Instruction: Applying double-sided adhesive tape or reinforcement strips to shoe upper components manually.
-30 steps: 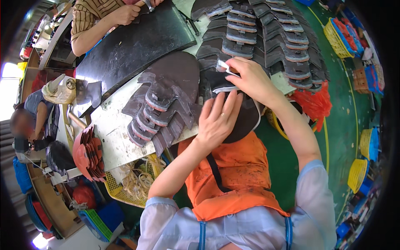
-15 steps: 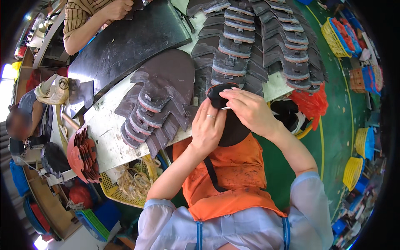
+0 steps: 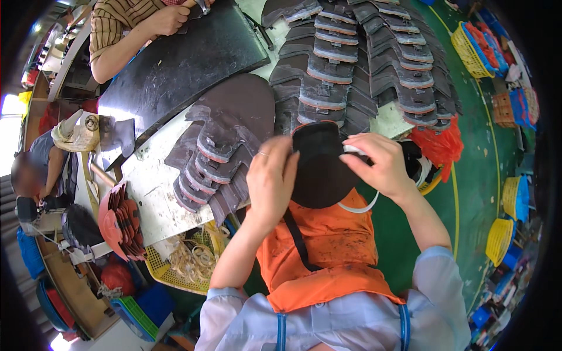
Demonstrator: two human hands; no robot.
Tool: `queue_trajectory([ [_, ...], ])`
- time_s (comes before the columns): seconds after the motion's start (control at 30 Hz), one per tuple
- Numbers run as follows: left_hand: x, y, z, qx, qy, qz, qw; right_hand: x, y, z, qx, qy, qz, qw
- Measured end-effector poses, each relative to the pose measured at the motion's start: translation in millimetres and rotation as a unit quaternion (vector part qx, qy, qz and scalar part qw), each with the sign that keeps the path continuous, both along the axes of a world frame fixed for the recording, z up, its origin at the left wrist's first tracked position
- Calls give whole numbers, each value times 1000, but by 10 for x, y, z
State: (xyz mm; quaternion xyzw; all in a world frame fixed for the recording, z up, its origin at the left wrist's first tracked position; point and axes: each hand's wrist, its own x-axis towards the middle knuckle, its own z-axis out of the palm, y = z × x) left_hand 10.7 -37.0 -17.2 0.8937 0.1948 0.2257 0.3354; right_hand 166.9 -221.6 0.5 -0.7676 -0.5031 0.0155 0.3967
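Note:
A dark, rounded leather-like piece (image 3: pixel 323 175) with a reddish upper edge lies in front of me, between my hands and over the orange apron. My left hand (image 3: pixel 270 181) is at its left side, fingers slightly blurred and parted from the thumb, with nothing visible in it. On the right, my right hand (image 3: pixel 380 164) pinches a white strip (image 3: pixel 363 209); a loop of it hangs down beside the piece. Beyond my hands, overlapping rows of dark shaped pieces (image 3: pixel 328 67) with pale, reddish-edged bands cover the table. A smaller fanned stack (image 3: pixel 213 158) lies to the left.
A black board (image 3: pixel 187 64) lies on the white table (image 3: pixel 153 202); a co-worker's hand (image 3: pixel 167 20) is above its far end. Reddish pieces (image 3: pixel 121 222) stand at the left edge. Below is a yellow basket (image 3: pixel 175 275) of pale strips. A red bag (image 3: pixel 439 146) hangs right.
My hands have moved apart, left hand to the left and right hand to the right. The dark piece, folded at its top before, now lies spread out, and the white strip's loop shows.

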Motion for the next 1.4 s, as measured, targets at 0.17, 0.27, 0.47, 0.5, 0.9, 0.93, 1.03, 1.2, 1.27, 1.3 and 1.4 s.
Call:
queue_trajectory([
  [0.17,251,21,215,257,28,15,966,-240,-24,36,104,35,-4,994],
  [0.27,192,-36,418,-47,112,5,993,-421,-8,70,117,143,-5,983],
  [0.47,-209,-109,848,-454,-34,-219,863,-599,126,529,177,177,26,968],
  [0.5,-239,-127,836,-455,-34,-221,862,-624,85,511,181,247,20,952],
  [0.9,-395,-138,1024,-313,-42,-95,944,-459,94,766,80,496,111,857],
  [0.93,-412,-127,1013,-313,-44,-94,944,-471,136,865,52,532,86,841],
  [1.03,-437,-102,976,-259,-82,-132,953,-501,182,889,60,507,112,852],
  [1.2,-458,-179,1020,-390,-86,-122,909,-543,183,752,112,532,99,833],
  [1.27,-506,-191,979,-403,-75,-142,901,-572,174,708,150,544,100,820],
  [1.3,-530,-197,950,-414,-66,-161,893,-594,178,706,167,584,92,789],
  [1.4,-564,-272,884,-454,-88,-163,872,-629,193,566,199,632,120,739],
])
